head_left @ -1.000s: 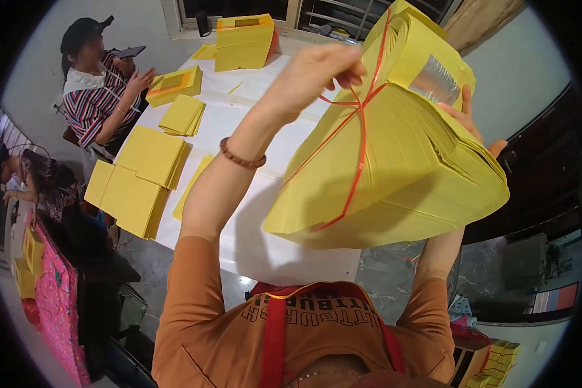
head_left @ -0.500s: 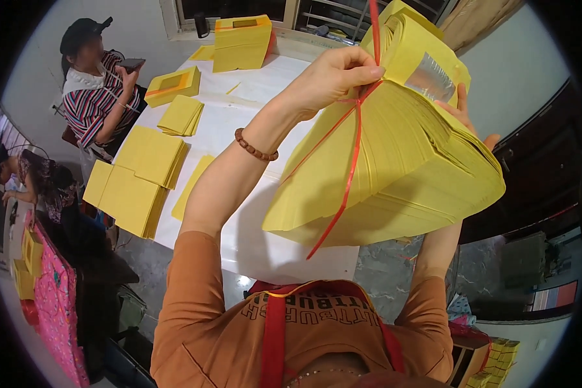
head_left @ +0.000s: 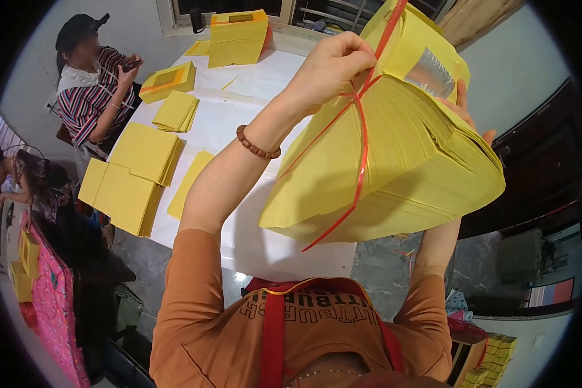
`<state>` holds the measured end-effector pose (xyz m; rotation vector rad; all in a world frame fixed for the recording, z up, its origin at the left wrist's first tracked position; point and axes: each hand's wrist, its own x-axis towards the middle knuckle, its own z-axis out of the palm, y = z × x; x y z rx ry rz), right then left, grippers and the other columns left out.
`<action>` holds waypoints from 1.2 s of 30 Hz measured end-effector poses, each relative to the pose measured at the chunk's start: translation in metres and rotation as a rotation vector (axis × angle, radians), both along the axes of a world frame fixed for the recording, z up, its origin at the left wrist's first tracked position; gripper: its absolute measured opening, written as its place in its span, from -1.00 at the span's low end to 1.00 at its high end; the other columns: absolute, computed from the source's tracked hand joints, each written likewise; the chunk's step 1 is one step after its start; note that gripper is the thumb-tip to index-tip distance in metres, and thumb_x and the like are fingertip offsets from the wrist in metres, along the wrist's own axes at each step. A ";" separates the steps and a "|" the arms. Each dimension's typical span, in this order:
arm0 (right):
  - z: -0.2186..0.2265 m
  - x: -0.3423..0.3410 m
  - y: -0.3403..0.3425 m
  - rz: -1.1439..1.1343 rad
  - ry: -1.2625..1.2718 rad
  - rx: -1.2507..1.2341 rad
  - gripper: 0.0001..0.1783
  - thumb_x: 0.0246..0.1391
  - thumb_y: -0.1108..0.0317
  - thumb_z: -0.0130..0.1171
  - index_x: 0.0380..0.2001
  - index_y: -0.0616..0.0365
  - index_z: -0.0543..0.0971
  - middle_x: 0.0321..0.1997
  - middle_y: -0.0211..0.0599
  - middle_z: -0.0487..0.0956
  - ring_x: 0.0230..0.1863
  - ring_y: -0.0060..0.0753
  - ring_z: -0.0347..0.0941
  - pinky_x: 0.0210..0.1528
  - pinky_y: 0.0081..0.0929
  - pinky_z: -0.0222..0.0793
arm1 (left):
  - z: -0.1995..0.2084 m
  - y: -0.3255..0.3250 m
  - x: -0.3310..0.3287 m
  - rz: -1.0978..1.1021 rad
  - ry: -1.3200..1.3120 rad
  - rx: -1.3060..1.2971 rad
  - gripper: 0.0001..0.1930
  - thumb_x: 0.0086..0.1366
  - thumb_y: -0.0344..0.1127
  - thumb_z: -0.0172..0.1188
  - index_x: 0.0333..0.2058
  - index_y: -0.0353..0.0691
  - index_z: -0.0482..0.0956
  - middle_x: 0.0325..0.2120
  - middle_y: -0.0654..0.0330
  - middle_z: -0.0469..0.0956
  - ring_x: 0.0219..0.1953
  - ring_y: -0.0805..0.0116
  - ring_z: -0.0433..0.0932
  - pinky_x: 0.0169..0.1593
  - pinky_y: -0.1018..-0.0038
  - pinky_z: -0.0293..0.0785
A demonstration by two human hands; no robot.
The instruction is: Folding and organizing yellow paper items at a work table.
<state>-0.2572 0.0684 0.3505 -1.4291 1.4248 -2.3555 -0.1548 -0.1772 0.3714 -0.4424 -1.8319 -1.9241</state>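
A big bundle of yellow paper (head_left: 394,168), its layers fanned like pages, is held up above the table, tied with a red plastic string (head_left: 363,145). A second folded yellow part with a silvery patch (head_left: 430,74) sits at its top. My left hand (head_left: 336,68), with a brown bead bracelet on the wrist, pinches the string just above the crossing, thumb against fingers. On the bundle's far right side is my right hand (head_left: 462,110); its fingertips show over the edge and the palm is hidden behind the paper. One loose string end hangs down the front.
On the white-covered table (head_left: 252,103) lie stacked yellow paper packs (head_left: 129,187), a smaller pack (head_left: 176,111) and yellow boxes (head_left: 239,39). A seated person (head_left: 94,84) holds a phone at the left. Another person (head_left: 29,181) bends over a pink-covered table (head_left: 55,291).
My left hand has shifted slightly up and left along the string. The loose string end bows more. The seated person's phone has come lower.
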 end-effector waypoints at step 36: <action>0.013 0.022 -0.030 -0.001 0.049 0.110 -0.13 0.10 -0.29 -0.50 -0.41 0.31 0.56 -0.15 -0.08 0.53 0.37 -0.30 -0.32 0.33 -0.15 -0.65 | 0.136 -0.256 0.059 0.805 0.332 0.076 -0.91 0.14 -0.39 -0.01 -0.41 -0.23 0.44 -0.62 0.23 0.41 -0.65 0.44 0.32 -0.60 0.52 0.22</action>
